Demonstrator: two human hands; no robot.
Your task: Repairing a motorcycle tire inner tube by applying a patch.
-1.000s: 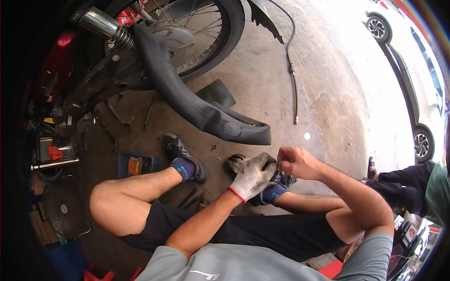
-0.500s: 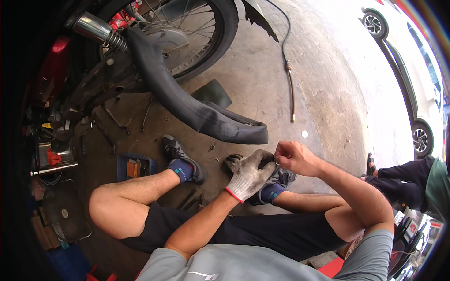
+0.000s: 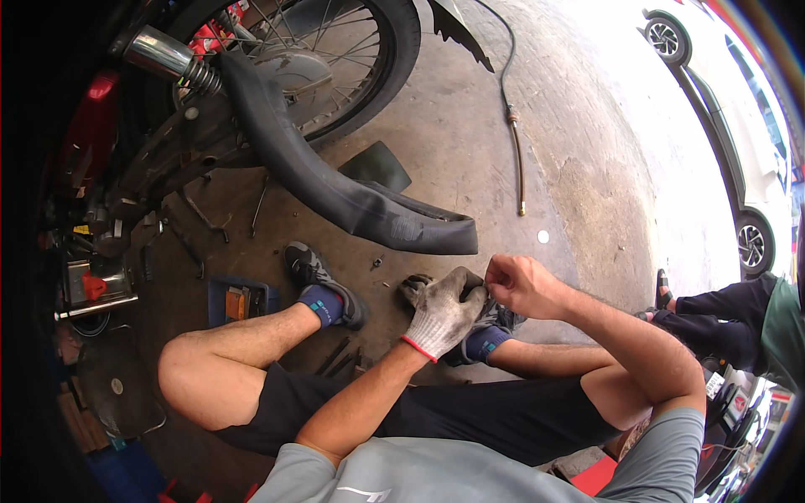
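My left hand (image 3: 443, 312) wears a dirty white knit glove with a red cuff edge. Its thumb and fingers are curled together in a pinch. My bare right hand (image 3: 530, 287) is closed the same way, with its fingertips meeting those of the glove. Whatever is between the fingers is too small or hidden to make out. Just beyond both hands is the folded end of a black inner tube (image 3: 340, 197), which neither hand touches. A dull, scuffed patch shows near that end. The tube stretches back up to the motorcycle wheel (image 3: 394, 80).
A hose with a brass tip (image 3: 518, 168) lies on the concrete. A dark flat sheet (image 3: 379, 166) sits behind the tube. Wrenches (image 3: 201, 214) and a blue tool tray (image 3: 220, 302) are at left. Another person (image 3: 725, 327) and a white car (image 3: 713, 126) are at right.
My right hand has shifted slightly left and down, its fingertips still against the glove. The view has moved a little; the tube stays in place.
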